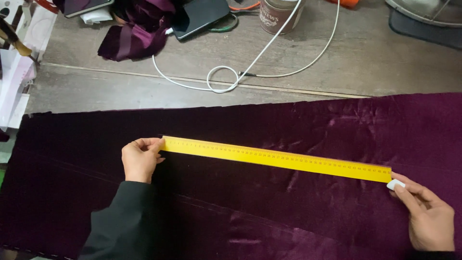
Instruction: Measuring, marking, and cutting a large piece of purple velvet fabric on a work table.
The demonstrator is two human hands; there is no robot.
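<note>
Jar [279,14]: twelve o'clock, top edge of the wooden table; round, cut off by the frame.
Jar label [270,18]: wrapped round the jar; dark brown, pale lettering.
Phone screen [201,17]: eleven o'clock, just left of the jar; flat dark rectangle, unlit, tilted.
Second screen [86,6]: ten o'clock, top left corner; dark slab, mostly out of frame.

ruler [276,159] on cloth [240,212] | cable [226,79], jar [279,17] behind, on table [375,62]

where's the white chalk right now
In the head view, the chalk is at lower right, pinched in the right hand at the ruler's right end, on the purple cloth.
</note>
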